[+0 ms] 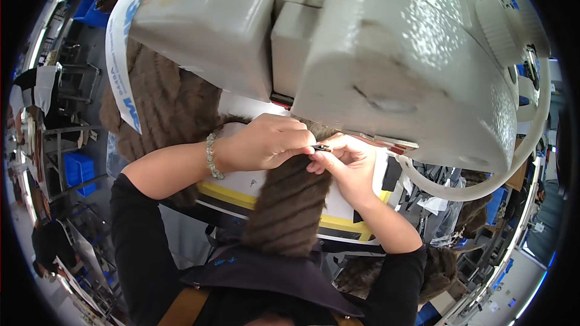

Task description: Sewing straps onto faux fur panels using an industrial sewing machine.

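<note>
Just in front of the large grey-white machine head point(386, 66), my two hands meet. Between their fingertips is a small dark piece with a shiny edge point(322, 148), too small to name. My left hand point(272, 142), with a beaded bracelet at the wrist, is closed with thumb and forefinger pinching one end. Thumb and forefinger of my right hand point(347, 160) pinch the other end, its remaining fingers curled. Below them a brown striped fur strip point(287, 205) runs over the table edge toward my lap, its far end partly hidden by the hands and machine.
Yellow and black tape lines the front edge of the white work table point(241, 179). More brown fur point(160, 96) is piled at the left, beside a hanging white printed tape point(122, 60). A pale hose point(462, 193) curves round the right. Blue bins point(80, 172) stand on the left.
</note>
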`<state>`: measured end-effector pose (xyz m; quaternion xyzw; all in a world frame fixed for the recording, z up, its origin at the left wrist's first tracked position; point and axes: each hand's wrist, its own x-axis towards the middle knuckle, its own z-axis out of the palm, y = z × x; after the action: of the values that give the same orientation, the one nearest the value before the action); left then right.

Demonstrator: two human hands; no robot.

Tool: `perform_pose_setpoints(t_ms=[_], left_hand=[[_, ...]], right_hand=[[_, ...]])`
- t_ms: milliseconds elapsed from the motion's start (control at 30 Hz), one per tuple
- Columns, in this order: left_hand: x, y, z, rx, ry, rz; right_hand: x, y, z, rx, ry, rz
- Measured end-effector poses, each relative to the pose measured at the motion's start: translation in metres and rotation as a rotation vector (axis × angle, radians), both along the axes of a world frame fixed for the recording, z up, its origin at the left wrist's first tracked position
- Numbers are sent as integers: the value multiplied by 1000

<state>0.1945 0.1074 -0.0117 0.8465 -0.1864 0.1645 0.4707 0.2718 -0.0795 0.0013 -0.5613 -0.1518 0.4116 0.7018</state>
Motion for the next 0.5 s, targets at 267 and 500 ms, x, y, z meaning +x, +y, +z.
perform_pose_setpoints(t_ms=[267,500], left_hand=[[7,6,3,416,-142,113],[8,7,-3,653,-273,252]], right_hand=[[18,-2,0,-120,-1328,28],[28,16,-22,-247,-1820,-10]])
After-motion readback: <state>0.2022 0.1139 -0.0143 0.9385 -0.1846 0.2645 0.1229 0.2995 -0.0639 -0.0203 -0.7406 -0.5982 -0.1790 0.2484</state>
